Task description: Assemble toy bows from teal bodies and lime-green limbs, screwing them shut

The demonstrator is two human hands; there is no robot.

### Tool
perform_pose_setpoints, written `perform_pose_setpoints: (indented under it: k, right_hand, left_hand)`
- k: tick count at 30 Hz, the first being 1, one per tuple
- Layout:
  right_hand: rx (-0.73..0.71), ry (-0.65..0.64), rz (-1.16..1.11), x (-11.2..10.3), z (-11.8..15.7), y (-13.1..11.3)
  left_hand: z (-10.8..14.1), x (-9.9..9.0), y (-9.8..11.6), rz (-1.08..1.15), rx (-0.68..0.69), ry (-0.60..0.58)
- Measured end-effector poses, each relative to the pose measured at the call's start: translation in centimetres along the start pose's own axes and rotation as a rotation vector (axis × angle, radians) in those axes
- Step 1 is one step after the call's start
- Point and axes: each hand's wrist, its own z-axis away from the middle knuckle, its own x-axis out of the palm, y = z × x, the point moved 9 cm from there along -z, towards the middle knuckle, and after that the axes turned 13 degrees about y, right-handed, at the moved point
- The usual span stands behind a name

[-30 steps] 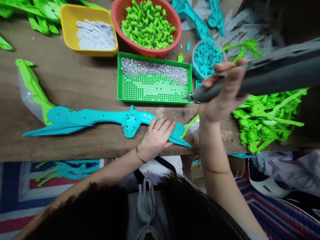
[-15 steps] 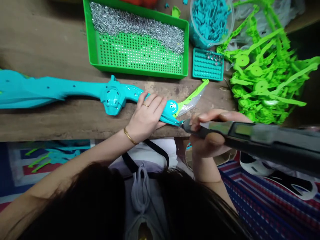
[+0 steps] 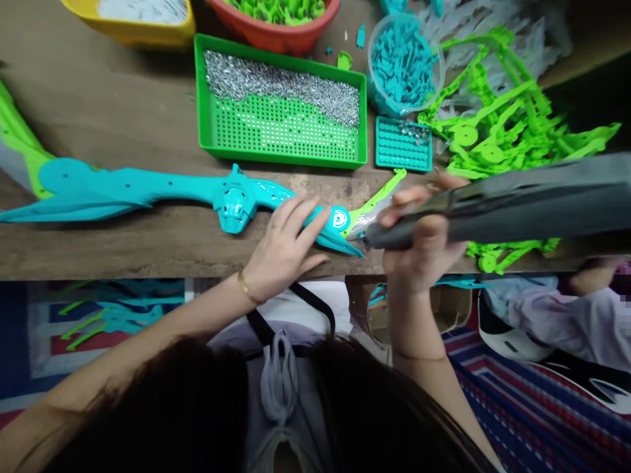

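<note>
A long turquoise toy bow (image 3: 187,189) lies along the table, with a lime-green and clear limb tip at each end. My left hand (image 3: 283,240) rests over its right part, fingers stretched and a little apart, thumb off to the near side. My right hand (image 3: 426,246) is wrapped round a dark electric screwdriver (image 3: 517,200), blurred by motion. Its nose points left, close to the bow's pointed turquoise tip; whether the bit touches anything I cannot make out. A round emblem (image 3: 340,218) shows just right of my left fingers.
Behind the bow stands a green basket (image 3: 283,156) of silver screws. A turquoise tray (image 3: 403,146), a clear tub (image 3: 372,98) of turquoise parts, a red bowl (image 3: 276,38) and a yellow container (image 3: 138,33) are around it. Lime-green parts (image 3: 493,154) pile up at right.
The screwdriver's nose has drawn back from the bow's tip and its body has swung up in view. My left fingers have loosened and spread. The camera view has shifted, showing more of the table's back.
</note>
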Motion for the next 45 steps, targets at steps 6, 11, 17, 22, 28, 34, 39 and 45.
perform_pose_setpoints:
  k: [6, 11, 17, 22, 28, 34, 39, 45]
  right_hand:
    - [-0.049, 0.123, -0.087, 2.9, -6.6, 0.6]
    - [-0.052, 0.149, 0.101, 6.9, -9.3, 7.5]
    - [0.131, 0.098, 0.045, 8.8, -9.4, 14.3]
    - [0.067, 0.047, 0.032, 9.2, -9.3, 14.8]
    - [-0.040, 0.059, 0.125, 9.3, -8.7, 13.3]
    - [-0.006, 0.125, 0.034, 9.0, -9.0, 10.5]
    - [-0.161, 0.122, -0.130, 5.9, -7.3, 2.8]
    - [-0.042, -0.018, -0.008, 2.2, -1.6, -0.1]
  left_hand:
    - [6.0, 4.9, -2.2, 0.803, -1.085, -0.249]
    - [4.8, 6.6, -1.6, 1.022, -1.330, -0.129]
    - [5.0, 5.4, -2.5, 1.018, -1.348, 0.000]
    - [5.3, 4.8, -2.7, 1.040, -1.365, 0.032]
    - [6.7, 7.3, 0.6, 1.143, -1.450, -0.226]
    - [6.6, 10.4, 3.0, 1.230, -1.498, -0.284]
    - [5.7, 11.1, 3.4, 1.228, -1.528, -0.229]
    - [5.5, 11.0, 3.4, 1.231, -1.513, -0.214]
